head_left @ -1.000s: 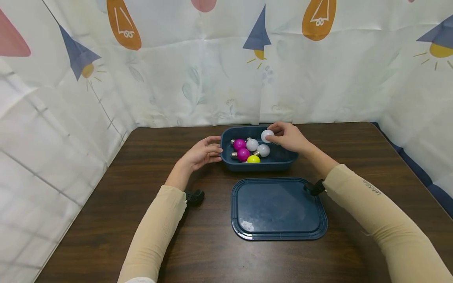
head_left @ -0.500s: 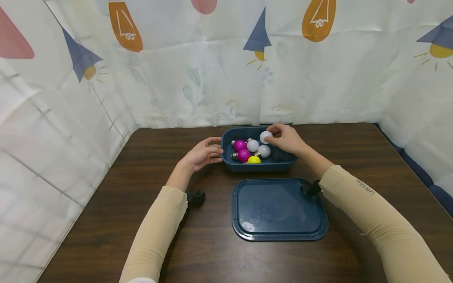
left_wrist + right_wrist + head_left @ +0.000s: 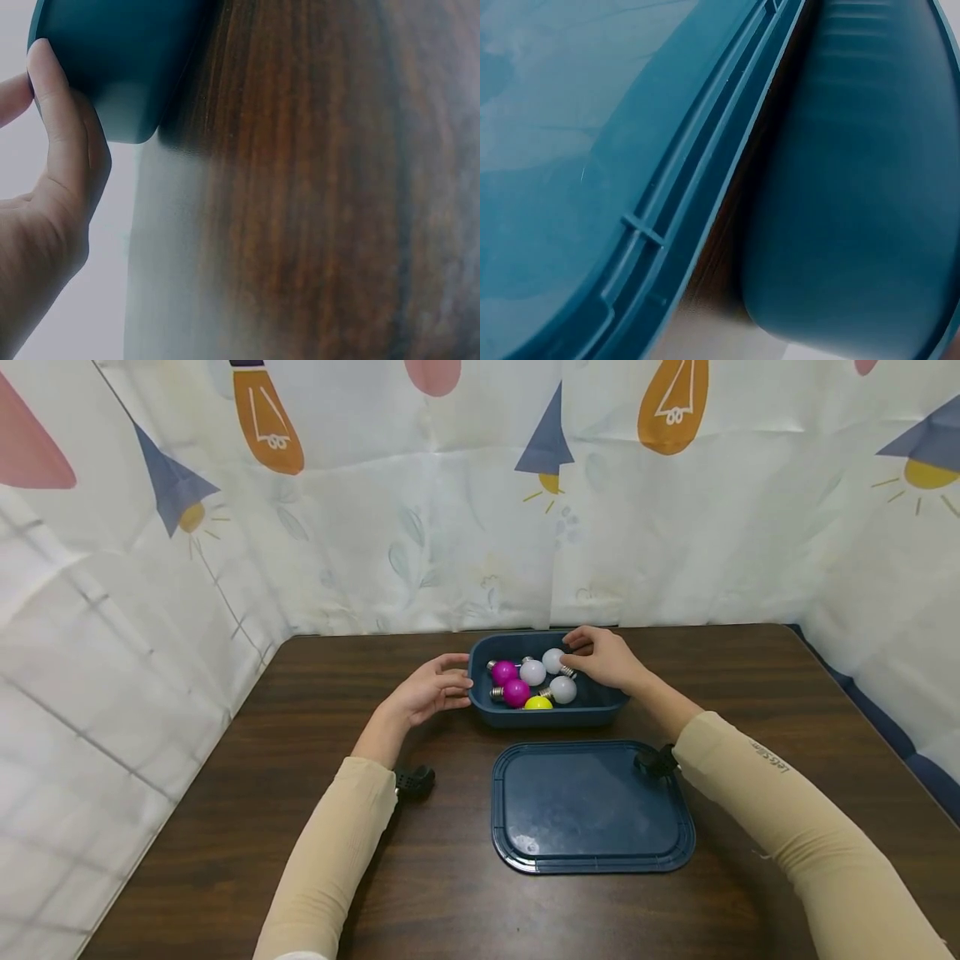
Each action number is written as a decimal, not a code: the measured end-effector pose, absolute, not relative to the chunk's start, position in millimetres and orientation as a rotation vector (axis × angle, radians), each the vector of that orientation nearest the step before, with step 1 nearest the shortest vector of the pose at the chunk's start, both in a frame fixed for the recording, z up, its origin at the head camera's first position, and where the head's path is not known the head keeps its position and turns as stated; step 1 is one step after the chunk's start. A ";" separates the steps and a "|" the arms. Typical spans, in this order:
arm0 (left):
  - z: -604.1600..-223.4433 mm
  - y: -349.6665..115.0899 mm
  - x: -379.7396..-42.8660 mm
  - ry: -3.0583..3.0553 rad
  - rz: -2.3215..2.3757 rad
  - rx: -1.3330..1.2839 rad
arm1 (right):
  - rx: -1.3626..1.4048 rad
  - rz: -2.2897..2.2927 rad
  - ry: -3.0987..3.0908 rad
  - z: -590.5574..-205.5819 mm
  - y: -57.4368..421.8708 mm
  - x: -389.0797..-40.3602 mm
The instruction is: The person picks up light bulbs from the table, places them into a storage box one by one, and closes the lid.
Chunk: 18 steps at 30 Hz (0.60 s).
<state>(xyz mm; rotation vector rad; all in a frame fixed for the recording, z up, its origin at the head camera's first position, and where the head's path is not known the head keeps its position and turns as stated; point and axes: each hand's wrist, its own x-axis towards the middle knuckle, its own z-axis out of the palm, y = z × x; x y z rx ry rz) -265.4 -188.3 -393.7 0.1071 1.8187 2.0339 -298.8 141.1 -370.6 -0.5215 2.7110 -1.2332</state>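
At the back of the table a dark blue box (image 3: pixel 551 717) holds several round light bulbs. Two are magenta (image 3: pixel 516 693), one is yellow (image 3: pixel 537 702) and the others are white (image 3: pixel 562 690). My left hand (image 3: pixel 431 689) touches the box's left end with extended fingers; its fingertips meet the wall and rim in the left wrist view. Over the box's right part is my right hand (image 3: pixel 603 658), fingers spread apart. Its thumb is beside a white bulb (image 3: pixel 553 661) lying in the box, whose metal base points toward the hand. The right wrist view shows no fingers.
In front of the box a matching blue lid (image 3: pixel 592 806) lies flat on the brown wooden table (image 3: pixel 450 893). The right wrist camera hangs over the lid's far right corner. Printed white cloth (image 3: pixel 465 543) stands behind the table and along its sides.
The right hand has lowered the white bulb slightly leftward into the box and let go; its fingers have spread. Some bulbs have shifted a little. The left hand has stayed at the box's end.
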 end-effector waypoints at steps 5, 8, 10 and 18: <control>-393.1 -187.9 -264.9 1.833 2.025 0.114 | -0.525 -1.260 2.738 -367.8 145.2 -296.1; -392.8 -187.9 -264.9 1.862 2.006 0.118 | -0.548 -1.279 2.762 -361.9 150.3 -293.3; -391.9 -188.4 -264.4 1.890 1.985 0.118 | -0.569 -1.290 2.780 -357.7 155.1 -291.1; -388.6 -196.1 -259.4 2.027 1.874 0.107 | -0.593 -1.310 2.839 -345.9 189.5 -281.3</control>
